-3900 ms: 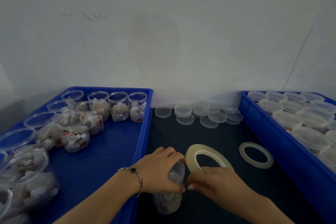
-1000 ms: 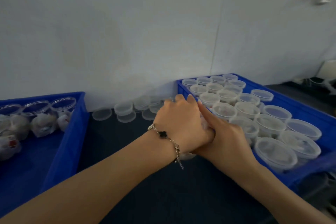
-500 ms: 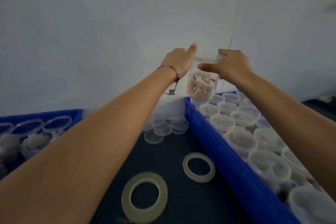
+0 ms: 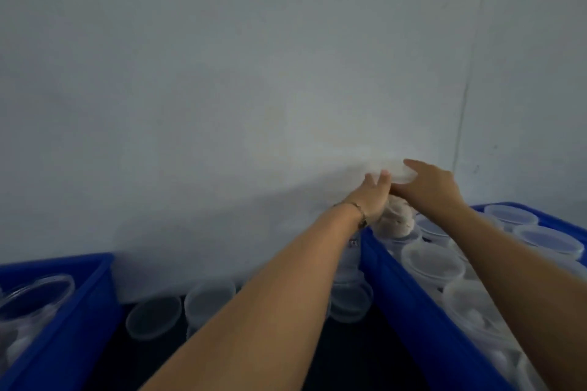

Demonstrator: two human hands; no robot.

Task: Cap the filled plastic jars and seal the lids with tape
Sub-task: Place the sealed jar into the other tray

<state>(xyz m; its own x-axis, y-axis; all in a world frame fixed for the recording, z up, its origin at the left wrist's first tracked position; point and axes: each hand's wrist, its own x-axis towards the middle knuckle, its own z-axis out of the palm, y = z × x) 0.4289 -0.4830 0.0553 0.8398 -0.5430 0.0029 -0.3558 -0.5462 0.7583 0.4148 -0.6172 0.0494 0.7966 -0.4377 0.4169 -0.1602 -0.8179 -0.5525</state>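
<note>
Left hand (image 4: 371, 200): stretched far forward, fingers wrapped round the side of the filled jar (image 4: 394, 220), bracelet (image 4: 359, 216) at the wrist.
Right hand (image 4: 435, 187): stretched forward too, fingers and thumb curled round the jar's clear lid (image 4: 394, 171), gripping from the right and above.
Filled jar: held between both hands, above the far left corner of the right blue crate (image 4: 413, 311), close to the white wall (image 4: 254, 73); pale contents visible through the plastic; motion blur hides whether the base touches the jars underneath.
Capped jars (image 4: 432, 263): packed in rows inside the right blue crate.
Spare lids (image 4: 152, 316): lying loose on the dark table (image 4: 349, 359) between the crates, against the wall.
Left blue crate (image 4: 73, 311): low left, with an uncapped jar (image 4: 35, 298) in it.
</note>
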